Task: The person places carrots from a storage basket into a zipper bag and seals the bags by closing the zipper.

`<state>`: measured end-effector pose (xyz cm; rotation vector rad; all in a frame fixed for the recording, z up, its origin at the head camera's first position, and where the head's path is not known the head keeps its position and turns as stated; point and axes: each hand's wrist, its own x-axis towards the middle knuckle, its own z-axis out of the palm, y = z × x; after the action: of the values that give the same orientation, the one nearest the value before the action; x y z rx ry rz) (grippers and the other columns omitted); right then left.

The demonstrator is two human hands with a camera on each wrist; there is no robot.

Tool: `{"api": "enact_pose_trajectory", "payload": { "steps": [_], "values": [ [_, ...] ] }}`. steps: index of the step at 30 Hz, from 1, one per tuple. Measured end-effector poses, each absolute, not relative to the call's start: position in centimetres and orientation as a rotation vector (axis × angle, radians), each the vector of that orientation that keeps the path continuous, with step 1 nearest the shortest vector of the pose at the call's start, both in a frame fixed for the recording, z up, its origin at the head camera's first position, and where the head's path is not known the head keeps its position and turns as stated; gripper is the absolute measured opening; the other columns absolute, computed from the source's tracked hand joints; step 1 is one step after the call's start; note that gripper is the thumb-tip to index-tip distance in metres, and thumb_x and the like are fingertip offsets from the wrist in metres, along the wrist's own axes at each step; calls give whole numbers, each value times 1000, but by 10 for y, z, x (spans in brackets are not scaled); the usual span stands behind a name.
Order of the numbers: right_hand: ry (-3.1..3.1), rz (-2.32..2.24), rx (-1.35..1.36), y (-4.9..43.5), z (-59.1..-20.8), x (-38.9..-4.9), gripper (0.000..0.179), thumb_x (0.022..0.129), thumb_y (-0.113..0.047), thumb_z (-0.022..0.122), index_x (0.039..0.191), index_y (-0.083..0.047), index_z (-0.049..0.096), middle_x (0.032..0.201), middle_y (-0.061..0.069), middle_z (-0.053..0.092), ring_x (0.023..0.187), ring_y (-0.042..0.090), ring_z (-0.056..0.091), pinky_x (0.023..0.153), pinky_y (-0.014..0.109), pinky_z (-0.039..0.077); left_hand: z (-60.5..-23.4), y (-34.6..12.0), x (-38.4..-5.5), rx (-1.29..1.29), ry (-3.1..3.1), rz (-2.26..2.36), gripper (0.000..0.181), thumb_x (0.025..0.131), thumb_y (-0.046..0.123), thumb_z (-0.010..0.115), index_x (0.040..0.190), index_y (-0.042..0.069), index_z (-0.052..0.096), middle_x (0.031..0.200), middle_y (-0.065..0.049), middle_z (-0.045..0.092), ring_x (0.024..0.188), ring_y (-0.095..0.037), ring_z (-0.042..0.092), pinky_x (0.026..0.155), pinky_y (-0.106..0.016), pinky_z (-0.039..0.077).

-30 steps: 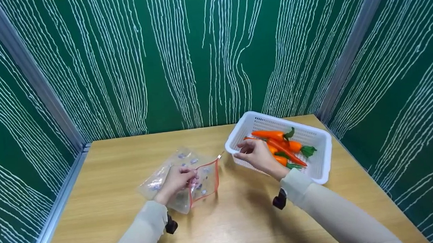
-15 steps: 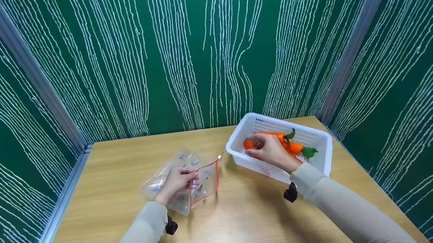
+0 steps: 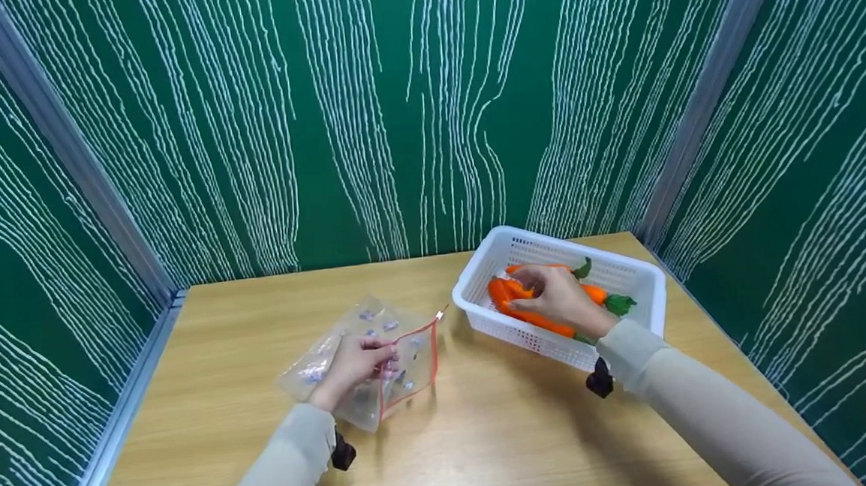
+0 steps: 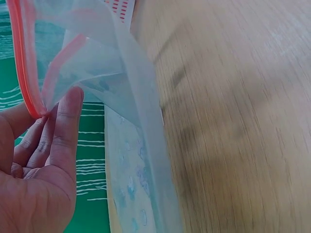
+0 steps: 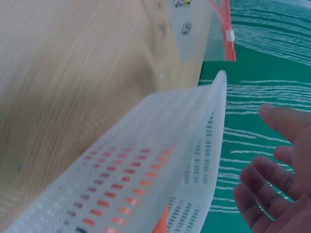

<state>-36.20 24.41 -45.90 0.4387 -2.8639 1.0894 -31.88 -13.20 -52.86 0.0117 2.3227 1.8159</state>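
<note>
My left hand [image 3: 354, 364] pinches the edge of a clear zip bag [image 3: 410, 361] with a red-orange zip, whose mouth gapes toward the basket. In the left wrist view, thumb and fingers [image 4: 65, 131] meet at the zip strip. Over the white plastic basket [image 3: 463, 297] hovers my right hand [image 3: 556, 295], fingers loosely curved above several orange carrots [image 3: 539, 321] with green tops. The right wrist view shows that hand [image 5: 286, 184] with spread fingers and nothing between them, beyond the basket's slotted wall [image 5: 131, 150]. Part of the carrots is hidden beneath the hand.
The wooden table [image 3: 224, 391] is bounded by green panels [image 3: 336, 129] with white wavy lines at the back and sides. Metal posts [image 3: 677, 123] stand at the corners. The basket sits at the table's back right, with the bag to its left.
My right hand has moved from the basket's left rim rightward over the carrots, uncovering those at the near left. The left hand and the bag stay almost where they were.
</note>
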Motion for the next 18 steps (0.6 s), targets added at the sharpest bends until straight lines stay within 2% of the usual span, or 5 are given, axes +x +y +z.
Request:
{"api": "enact_pose_trajectory", "payload": {
  "steps": [7,10,14,18],
  "values": [
    [-2909,1046,482,258,-461,-371,51,93,-19,87,141,-10,71,132,12,74,109,32,65,101,50,59,-526,-133,-318,-8,2323,1798,22,106,11,69,118,-3,78,98,-11,80,81,-13,73,71,-23,62],
    [-2934,1000,492,263,-464,-374,53,93,-21,87,142,-10,71,135,12,73,111,34,65,100,49,58,-527,-134,-318,15,2292,1843,20,105,10,70,115,-5,79,91,-9,80,77,-12,73,68,-22,62],
    [-2969,973,487,269,-468,-378,58,93,-22,87,145,-8,68,140,15,71,118,40,63,105,54,56,-527,-134,-318,65,2255,1898,18,104,7,70,111,-7,78,85,-8,79,70,-10,72,64,-21,62],
    [-3001,1013,472,275,-473,-379,58,93,-22,87,147,-9,67,147,16,67,126,42,61,114,61,51,-526,-135,-315,53,2287,1831,19,106,12,69,114,-1,79,95,-11,80,76,-12,73,70,-23,64]
  ]
}}
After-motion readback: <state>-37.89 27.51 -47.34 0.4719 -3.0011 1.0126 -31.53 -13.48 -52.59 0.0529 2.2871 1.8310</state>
